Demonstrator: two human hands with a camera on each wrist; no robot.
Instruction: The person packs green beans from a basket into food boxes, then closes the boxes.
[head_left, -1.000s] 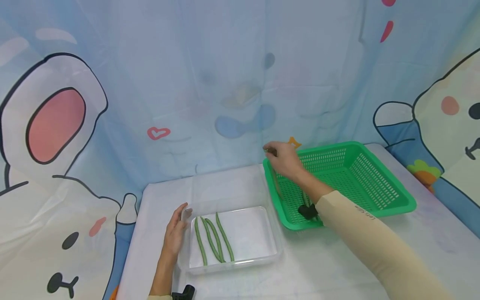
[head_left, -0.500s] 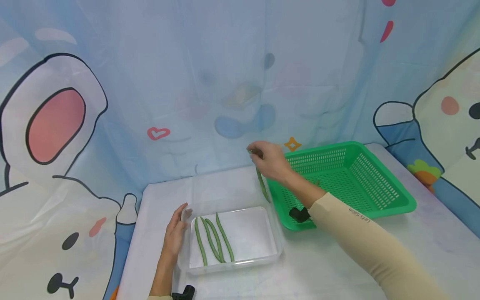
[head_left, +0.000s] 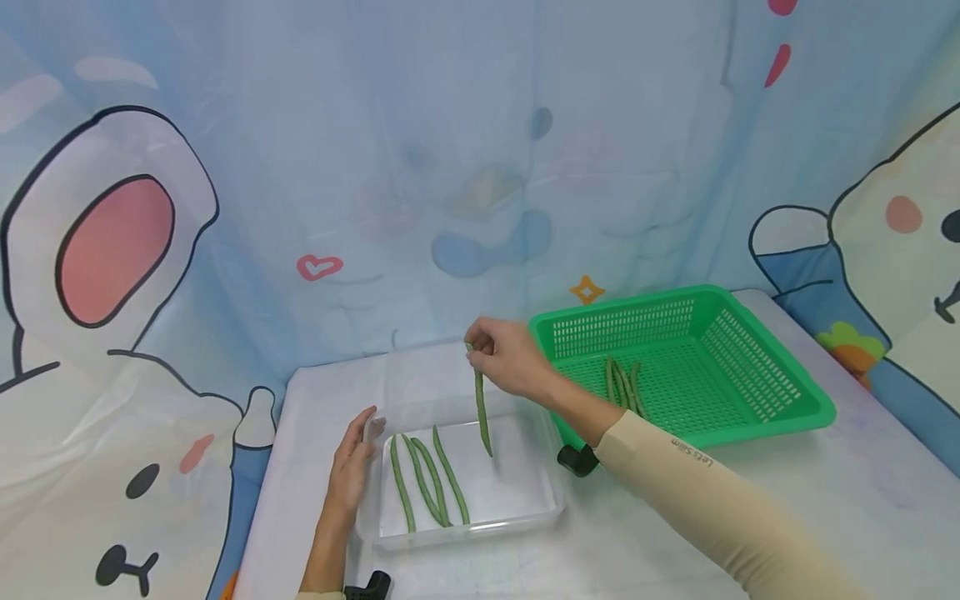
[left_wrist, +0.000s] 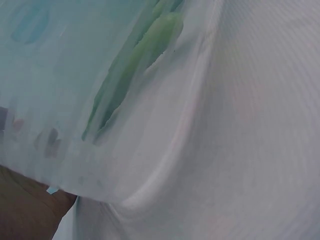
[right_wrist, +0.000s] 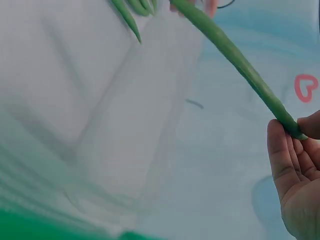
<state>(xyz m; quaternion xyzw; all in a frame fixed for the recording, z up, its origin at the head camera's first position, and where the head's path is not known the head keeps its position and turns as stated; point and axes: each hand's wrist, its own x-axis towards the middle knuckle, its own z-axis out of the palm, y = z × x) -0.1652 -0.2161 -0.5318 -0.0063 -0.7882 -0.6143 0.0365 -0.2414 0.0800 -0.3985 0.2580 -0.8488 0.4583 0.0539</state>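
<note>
My right hand [head_left: 504, 354] pinches one end of a green bean [head_left: 482, 412], which hangs down over the right part of a clear plastic box [head_left: 517, 523]. In the right wrist view, thumb and fingers close on the tip of that long bean [right_wrist: 240, 62]. My left hand [head_left: 350, 467] grips the box at its left wall near the far corner. Several green beans [head_left: 441, 475] lie side by side in the box's left half. Through the box wall, the left wrist view shows beans [left_wrist: 135, 65] and part of my left hand [left_wrist: 30, 205].
A green plastic basket [head_left: 780, 358] stands right of the box, with several green beans [head_left: 624, 387] in it, partly behind my right forearm. White cloth [head_left: 637, 533] covers the table. A printed curtain [head_left: 420, 167] hangs right behind the table's far edge.
My right hand has carried the bean from the basket leftward and down over the box. Beans in the basket have come into view. The left hand has stayed at the box.
</note>
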